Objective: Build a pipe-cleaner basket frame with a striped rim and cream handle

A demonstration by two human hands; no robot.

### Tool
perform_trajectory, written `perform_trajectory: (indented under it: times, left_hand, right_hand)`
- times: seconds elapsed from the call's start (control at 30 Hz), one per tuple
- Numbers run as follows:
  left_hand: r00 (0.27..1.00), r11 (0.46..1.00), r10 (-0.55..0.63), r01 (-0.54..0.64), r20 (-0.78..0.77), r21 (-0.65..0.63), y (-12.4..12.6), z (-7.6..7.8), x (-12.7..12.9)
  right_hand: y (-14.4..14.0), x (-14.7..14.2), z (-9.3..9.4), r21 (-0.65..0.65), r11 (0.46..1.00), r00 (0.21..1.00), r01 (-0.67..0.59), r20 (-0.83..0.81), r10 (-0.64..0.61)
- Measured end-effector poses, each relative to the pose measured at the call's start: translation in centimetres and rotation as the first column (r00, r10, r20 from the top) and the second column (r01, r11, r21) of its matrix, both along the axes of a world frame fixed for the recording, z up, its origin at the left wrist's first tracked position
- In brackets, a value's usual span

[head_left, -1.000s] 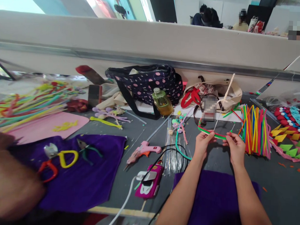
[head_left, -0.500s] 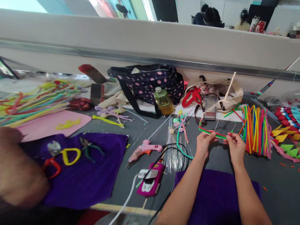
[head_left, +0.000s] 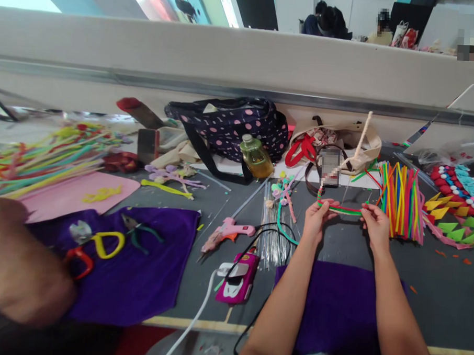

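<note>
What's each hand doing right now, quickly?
Left hand: closed, pinching one end of the red and green pipe cleaner strand.
Right hand: closed, pinching the strand's other end.

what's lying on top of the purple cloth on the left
On the purple cloth lie yellow-handled scissors, a red-handled tool and green-handled pliers. A blurred arm covers its left edge.

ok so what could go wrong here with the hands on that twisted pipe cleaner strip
The left hand and right hand pinch the red and green pipe cleaner strip by its ends; a loose grip could let the twist spring apart. The standing bundle of coloured pipe cleaners sits right beside the right hand, so a sideways pull may knock it. The thin wires lie near the left forearm and could scatter.
</note>
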State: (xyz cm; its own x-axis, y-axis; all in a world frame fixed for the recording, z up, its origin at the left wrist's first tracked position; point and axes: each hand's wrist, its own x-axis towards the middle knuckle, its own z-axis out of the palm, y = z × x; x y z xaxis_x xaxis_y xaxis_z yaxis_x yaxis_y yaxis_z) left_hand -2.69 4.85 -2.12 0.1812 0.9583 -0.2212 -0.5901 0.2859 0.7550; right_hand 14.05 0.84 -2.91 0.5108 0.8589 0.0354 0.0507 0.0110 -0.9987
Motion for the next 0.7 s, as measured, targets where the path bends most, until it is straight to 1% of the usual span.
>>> perform_trajectory:
  times: [0.1, 0.17, 0.23, 0.33, 0.4, 0.53, 0.7]
  left_hand:
    - [0.998, 0.998, -0.05, 0.051, -0.034, 0.027, 0.1, -0.1, -0.3]
    - [0.996, 0.997, -0.067, 0.069, -0.06, 0.032, 0.1, -0.2, -0.3]
    - [0.997, 0.999, -0.045, 0.046, -0.057, 0.025, 0.3, -0.1, -0.3]
    - [0.999, 0.999, 0.036, -0.036, -0.041, 0.005, 0.7, -0.1, -0.7]
    - [0.996, 0.999, 0.053, -0.052, -0.069, 0.005, 1.0, -0.2, -1.1]
    - [0.99, 0.999, 0.03, -0.025, -0.141, 0.038, 1.2, -0.5, -1.5]
    - [0.978, 0.997, 0.023, -0.006, -0.209, 0.081, 1.3, -0.6, -1.7]
  right_hand:
    - [0.0, 0.4, 0.2, 0.009, 0.997, 0.997, 0.079, -0.008, -0.079]
    - [0.0, 0.6, 0.5, 0.005, 0.994, 0.994, 0.106, -0.021, -0.106]
    - [0.0, 1.0, 0.8, -0.004, 0.993, 0.992, 0.121, -0.032, -0.121]
    - [-0.2, 1.6, 1.2, -0.012, 0.991, 0.99, 0.136, -0.04, -0.136]
    - [-0.3, 2.1, 1.4, -0.02, 0.993, 0.992, 0.119, -0.046, -0.12]
    - [-0.4, 2.7, 1.4, -0.055, 0.997, 0.998, 0.051, -0.04, -0.053]
    - [-0.4, 3.4, 1.2, -0.105, 0.994, 1.0, -0.011, 0.011, 0.013]
